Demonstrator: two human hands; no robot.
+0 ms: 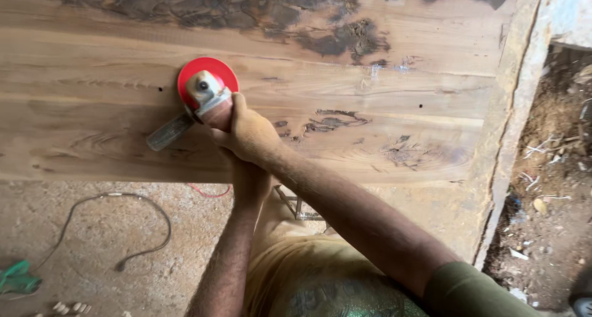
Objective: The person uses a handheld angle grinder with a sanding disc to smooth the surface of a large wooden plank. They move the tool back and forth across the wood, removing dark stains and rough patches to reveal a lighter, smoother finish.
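A wide wooden slab (345, 107) fills the upper part of the view, pale brown with dark burnt-looking patches along its far side. Its near edge runs straight across above the floor (92, 230), and its right end stops at a rough, pale edge beside a strip of dirt and litter (549, 169). Most of the slab lies bare to the left and right of the tool, so there is open wood on both sides.

Below the near edge the floor is dusty concrete, with a grey cable (123, 230) looping across it, a thin red wire (209, 193) near the slab, and a green rag (17, 279) at the far left.

The right hand (246, 132) reaches over the near edge, fingers clamped on the body of a sander (203, 95) that sits flat on the slab, left of centre, its red disc (209, 70) against the wood. The left hand (250, 178) lies under the right wrist, touching it; whether its fingers are closed or apart I cannot tell. No containers show.
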